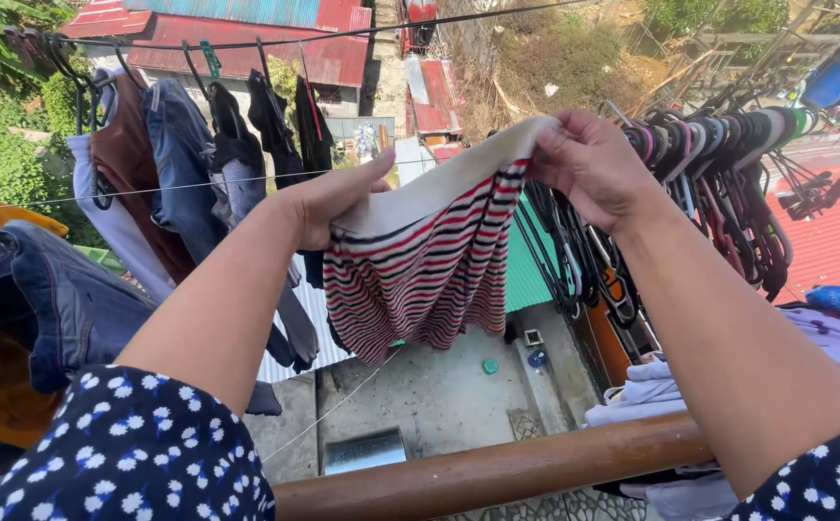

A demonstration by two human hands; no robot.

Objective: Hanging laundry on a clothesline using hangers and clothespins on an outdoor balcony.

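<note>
A: Striped red, white and navy knit garment [420, 280] is held between left hand [328, 198] and right hand [589, 164], above round wooden railing [497, 473].

B: Hung clothes [179, 164] are noted left; bunched plastic hangers [719, 154] right.

Head view, close, downward over railing [497, 473]

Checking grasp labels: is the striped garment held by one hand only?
No, both the left hand and right hand grip the striped garment at its pale waistband.
</note>
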